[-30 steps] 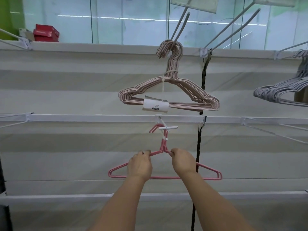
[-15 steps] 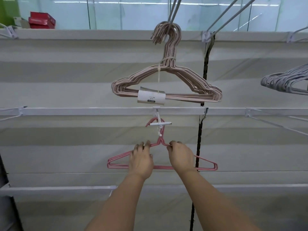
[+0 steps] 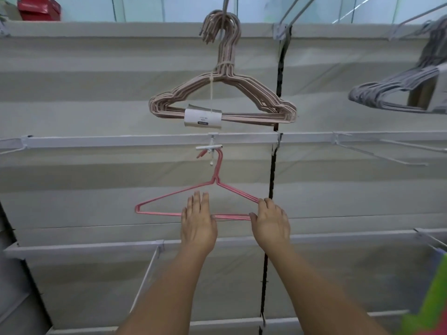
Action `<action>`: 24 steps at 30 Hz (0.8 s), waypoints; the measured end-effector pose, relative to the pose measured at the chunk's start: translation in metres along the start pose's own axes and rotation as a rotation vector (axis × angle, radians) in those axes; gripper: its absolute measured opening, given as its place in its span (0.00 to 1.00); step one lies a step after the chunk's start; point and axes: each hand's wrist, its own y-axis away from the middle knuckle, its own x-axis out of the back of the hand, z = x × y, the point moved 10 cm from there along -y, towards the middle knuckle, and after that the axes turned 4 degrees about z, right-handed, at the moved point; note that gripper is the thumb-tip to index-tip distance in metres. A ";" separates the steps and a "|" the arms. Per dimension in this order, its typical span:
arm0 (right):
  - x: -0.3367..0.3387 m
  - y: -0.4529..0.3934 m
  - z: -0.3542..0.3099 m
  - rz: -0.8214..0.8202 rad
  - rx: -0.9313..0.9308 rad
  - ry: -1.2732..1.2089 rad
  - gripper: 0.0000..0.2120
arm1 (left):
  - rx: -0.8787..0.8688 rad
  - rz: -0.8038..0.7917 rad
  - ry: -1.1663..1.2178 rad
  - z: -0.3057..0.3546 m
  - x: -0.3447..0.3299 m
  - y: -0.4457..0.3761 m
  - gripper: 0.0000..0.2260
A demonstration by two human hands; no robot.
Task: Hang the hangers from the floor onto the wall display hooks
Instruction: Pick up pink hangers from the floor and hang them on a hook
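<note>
The right hand [image 3: 271, 222] has its grip clamped on the pink hangers [image 3: 217, 189] at the right shoulder corner, thumb on the bottom bar, fingers curled over the sloping wire. The left hand [image 3: 198, 223] lies flat, fingers straight and slack, across the bottom bar, holding nothing. The pink hangers appear to hang by their hook on the white display hook [image 3: 209, 148], directly above both hands. So the hanging step looks all but done; what is left is a settling check. The next move, by the look of it, calls for a gentle release so the hook does not slip off the peg. Above that white display hook hangs a beige bundle [image 3: 222, 100] with a paper label; up to the right, a grey bundle [image 3: 396, 93]. Behind it runs a pale slatted wall panel [image 3: 96, 73] with white rails; far up-left sits a red box [image 3: 38, 8].
</note>
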 end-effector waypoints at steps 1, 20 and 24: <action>0.001 0.007 0.006 -0.008 -0.020 0.016 0.20 | -0.009 -0.018 0.011 0.002 -0.003 0.006 0.27; 0.014 0.215 0.109 -0.130 -0.501 0.102 0.19 | -0.269 -0.539 0.087 0.040 -0.081 0.156 0.22; 0.035 0.273 0.157 -0.132 -0.638 0.167 0.19 | -0.364 -0.636 0.175 0.086 -0.103 0.201 0.23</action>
